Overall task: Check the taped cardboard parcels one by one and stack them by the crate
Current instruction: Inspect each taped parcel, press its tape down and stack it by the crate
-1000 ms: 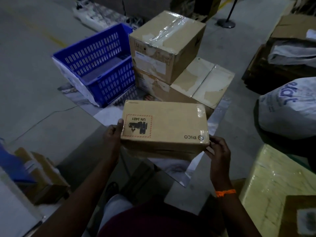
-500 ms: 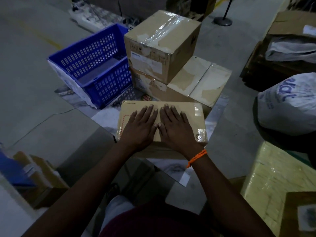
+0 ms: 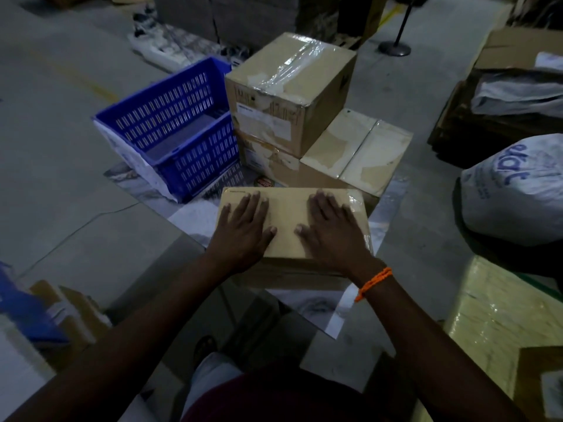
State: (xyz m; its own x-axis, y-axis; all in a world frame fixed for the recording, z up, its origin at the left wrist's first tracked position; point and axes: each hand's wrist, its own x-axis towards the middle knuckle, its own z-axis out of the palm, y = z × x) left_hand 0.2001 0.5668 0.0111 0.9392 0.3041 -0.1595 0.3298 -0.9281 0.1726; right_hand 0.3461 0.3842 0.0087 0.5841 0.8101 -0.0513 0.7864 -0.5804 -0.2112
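Observation:
A flat taped cardboard parcel (image 3: 288, 217) lies in front of me with its top face up. My left hand (image 3: 243, 229) lies flat on its left half, fingers straight and spread. My right hand (image 3: 330, 228), with an orange band at the wrist, lies flat on its right half. Beyond it stands a blue slotted crate (image 3: 170, 129). Right beside the crate a taped cube-shaped box (image 3: 289, 92) sits on a wider flat box (image 3: 356, 150).
A white printed sack (image 3: 515, 190) lies at the right. A yellow wrapped package (image 3: 499, 318) is at the lower right. Brown boxes with grey bags (image 3: 515, 95) stand at the far right. Small parcels (image 3: 61, 312) lie at the lower left. A stanchion base (image 3: 394, 48) is behind.
One second ago both hands held the parcel by its ends. Then they lay flat together at its middle. Now they have slid apart toward the two sides of the top face.

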